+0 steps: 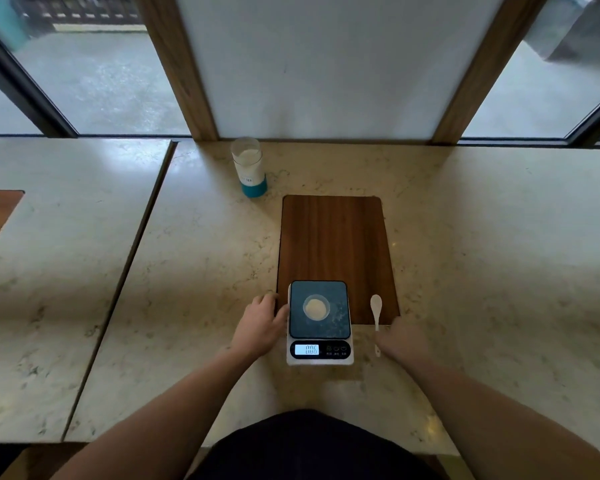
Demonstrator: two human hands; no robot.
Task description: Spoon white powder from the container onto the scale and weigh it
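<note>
A small digital scale (340,299) with a dark top plate stands near the table's front, and its lit display shows digits. A small clear dish (316,307) with a mound of white powder sits on the plate. My left hand (260,323) rests against the scale's left side, fingers touching its edge. A white spoon (376,311) lies on the table just right of the scale. My right hand (400,341) is beside the spoon's handle, blurred; whether it grips the handle is unclear. The clear container (249,166) with white powder and a teal base stands at the back.
A dark wooden inlay (336,237) lies in the marble tabletop (194,271) behind the scale. A second table (49,237) adjoins on the left across a narrow gap. A white wall panel with wooden posts and windows runs along the far edge.
</note>
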